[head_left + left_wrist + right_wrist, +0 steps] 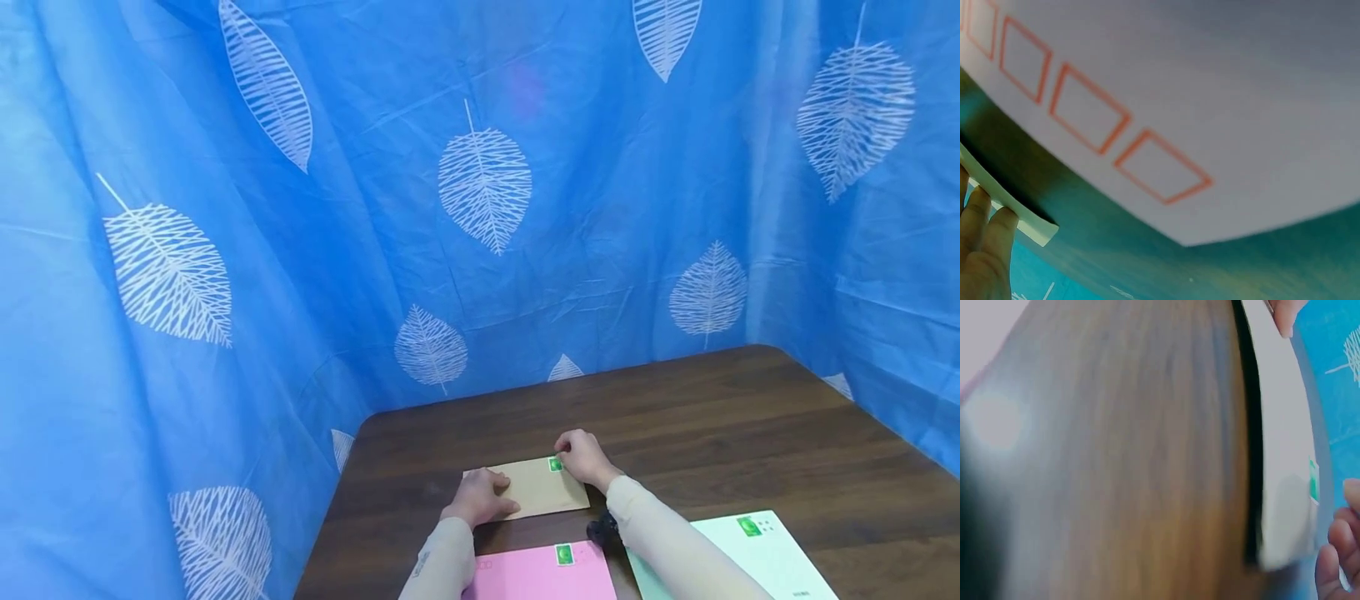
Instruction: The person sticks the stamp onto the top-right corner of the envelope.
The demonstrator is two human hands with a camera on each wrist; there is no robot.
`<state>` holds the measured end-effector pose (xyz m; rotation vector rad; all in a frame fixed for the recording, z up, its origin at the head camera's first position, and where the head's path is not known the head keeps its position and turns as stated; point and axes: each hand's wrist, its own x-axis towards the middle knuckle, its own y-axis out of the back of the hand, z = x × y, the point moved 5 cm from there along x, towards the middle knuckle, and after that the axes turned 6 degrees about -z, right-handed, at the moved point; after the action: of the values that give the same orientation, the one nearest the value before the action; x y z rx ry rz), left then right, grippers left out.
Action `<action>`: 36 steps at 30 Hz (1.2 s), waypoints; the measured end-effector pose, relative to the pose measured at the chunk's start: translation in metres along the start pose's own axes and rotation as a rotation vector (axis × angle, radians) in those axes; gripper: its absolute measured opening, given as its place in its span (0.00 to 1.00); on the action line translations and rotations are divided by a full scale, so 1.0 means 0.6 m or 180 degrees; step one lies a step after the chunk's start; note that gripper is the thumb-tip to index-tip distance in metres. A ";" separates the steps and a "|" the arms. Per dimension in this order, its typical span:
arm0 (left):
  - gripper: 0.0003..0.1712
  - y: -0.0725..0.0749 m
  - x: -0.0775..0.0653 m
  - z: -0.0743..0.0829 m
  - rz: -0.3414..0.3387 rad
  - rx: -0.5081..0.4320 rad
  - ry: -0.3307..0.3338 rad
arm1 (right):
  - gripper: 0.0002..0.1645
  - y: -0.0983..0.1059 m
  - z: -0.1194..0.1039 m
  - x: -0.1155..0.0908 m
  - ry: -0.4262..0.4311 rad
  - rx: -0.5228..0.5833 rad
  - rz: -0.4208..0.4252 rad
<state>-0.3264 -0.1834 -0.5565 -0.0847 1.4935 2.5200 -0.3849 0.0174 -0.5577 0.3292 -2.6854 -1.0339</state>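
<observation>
A tan envelope [536,490] lies near the middle of the table, with a green stamp [555,464] at its upper right corner. On the envelope's left end rests my left hand [480,498], thumb spread away from the fingers. In the left wrist view its fingers [999,234] lie against the envelope's surface. My right hand [585,458] is right at the stamped corner, fingertips close to the stamp. The right wrist view has its fingers [1342,540] loosely bent beside the envelope [1288,444], with nothing visible between them.
A pink envelope [536,577] with its own green stamp lies nearer me. To the right is a mint green envelope [757,554], partly under my right forearm. A small black object [602,529] shows by the right sleeve. Blue leaf-patterned curtains [570,208] surround the brown table [675,408].
</observation>
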 end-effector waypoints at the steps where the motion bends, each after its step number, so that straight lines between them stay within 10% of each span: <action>1: 0.27 0.001 -0.001 0.000 0.0002 -0.0011 0.0012 | 0.07 0.001 -0.004 0.000 0.0128 -0.0134 -0.0069; 8: 0.27 0.002 -0.004 -0.005 0.0017 -0.0052 0.0021 | 0.13 -0.002 -0.033 -0.010 0.0987 -0.1108 -0.0809; 36: 0.26 0.003 -0.002 -0.002 -0.0018 -0.0032 0.0002 | 0.19 -0.012 -0.025 -0.030 0.0938 -0.1866 -0.1162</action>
<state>-0.3255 -0.1856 -0.5552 -0.0909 1.4787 2.5237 -0.3624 0.0079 -0.5542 0.7899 -1.9880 -1.6597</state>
